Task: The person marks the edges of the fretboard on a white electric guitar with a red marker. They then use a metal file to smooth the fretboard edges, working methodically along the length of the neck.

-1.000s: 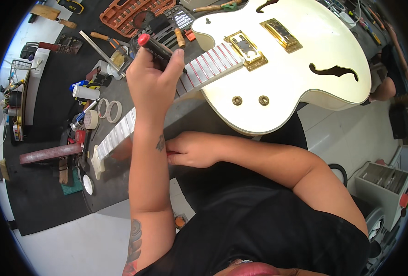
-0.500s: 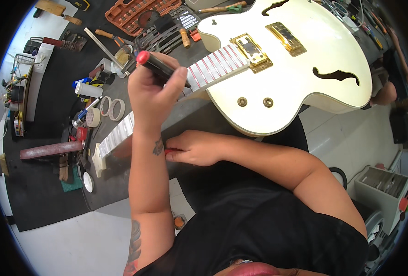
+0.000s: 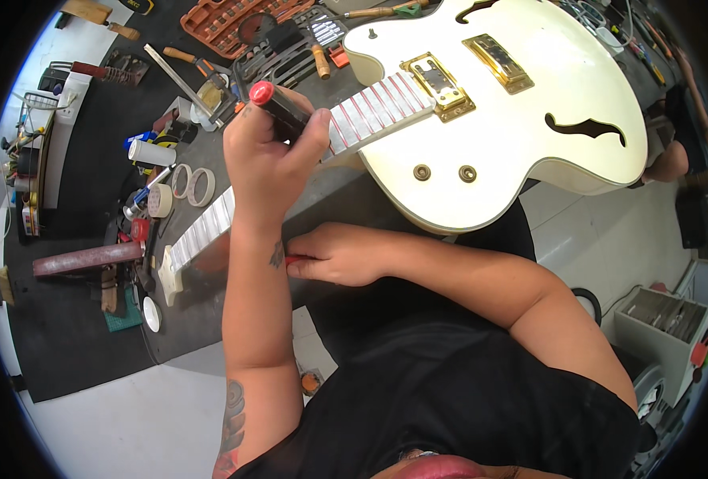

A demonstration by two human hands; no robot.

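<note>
A cream hollow-body electric guitar (image 3: 418,168) with gold pickups lies across the bench, its neck pointing down-left to a pale headstock (image 3: 169,279). Silvery strips cover the fretboard (image 3: 370,112); red lines run across the part nearest the body, while those by the headstock look plain. My left hand (image 3: 270,164) is over the neck, closed round a thick black marker (image 3: 286,112) with a red end pointing up. Its tip is hidden behind my fingers. Below the neck my right hand (image 3: 338,255) is closed on a small red object (image 3: 294,260), mostly covered by the fingers.
Rolls of tape (image 3: 201,187), a white canister (image 3: 151,152) and a long reddish block (image 3: 87,259) lie left of the neck. An orange tool case (image 3: 218,32) and a metal clamp (image 3: 182,86) sit at the back. A grey bin (image 3: 661,335) stands on the floor at right.
My left hand has shifted slightly, and the marker's red end has tipped a little to the right and toward me. My right hand stays in place.
</note>
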